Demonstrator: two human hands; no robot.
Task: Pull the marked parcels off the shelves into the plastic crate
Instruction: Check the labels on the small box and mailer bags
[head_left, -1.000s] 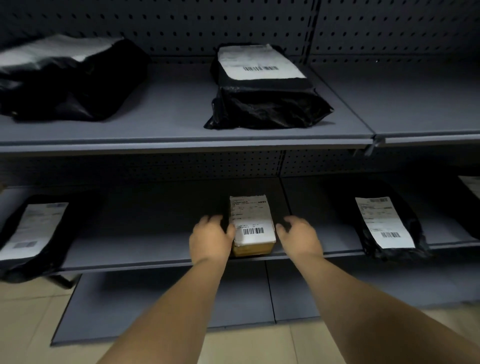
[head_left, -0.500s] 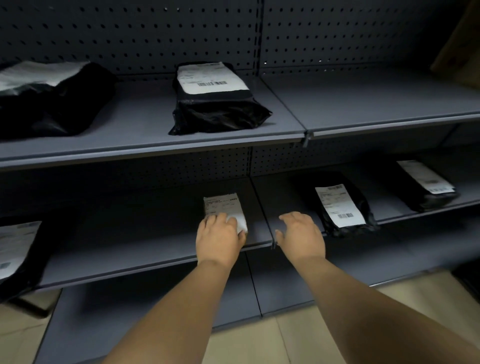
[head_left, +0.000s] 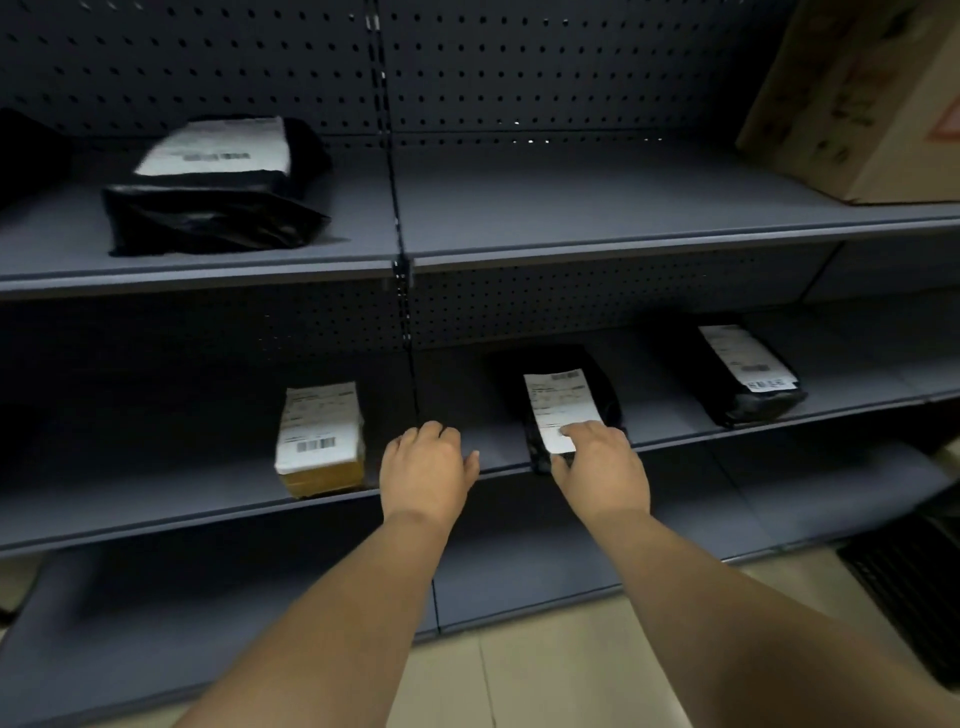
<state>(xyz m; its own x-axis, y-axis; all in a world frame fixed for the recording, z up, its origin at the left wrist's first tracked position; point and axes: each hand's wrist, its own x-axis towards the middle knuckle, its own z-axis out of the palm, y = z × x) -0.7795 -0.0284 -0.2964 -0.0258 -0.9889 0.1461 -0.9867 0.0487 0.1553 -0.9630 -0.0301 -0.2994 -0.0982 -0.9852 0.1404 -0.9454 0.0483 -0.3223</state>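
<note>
A black bagged parcel (head_left: 558, 387) with a white label lies on the middle shelf (head_left: 156, 514), right of the upright post. My right hand (head_left: 605, 470) lies on its near end, fingers on the label and thumb at the front edge. My left hand (head_left: 426, 467) hovers over bare shelf between that parcel and a small tan box (head_left: 319, 441) with a barcode label; it holds nothing and its fingers are loosely apart. The dark ribbed corner of a plastic crate (head_left: 909, 592) shows on the floor at the lower right.
Another black parcel (head_left: 748, 376) lies further right on the same shelf. The upper shelf (head_left: 571, 208) carries a black parcel (head_left: 218, 192) at the left and a cardboard box (head_left: 857, 98) at the far right. A bottom shelf and pale floor tiles lie below.
My view has swung right. My left hand has come off the small tan box, which stays on the shelf. My right hand has moved right onto the black parcel.
</note>
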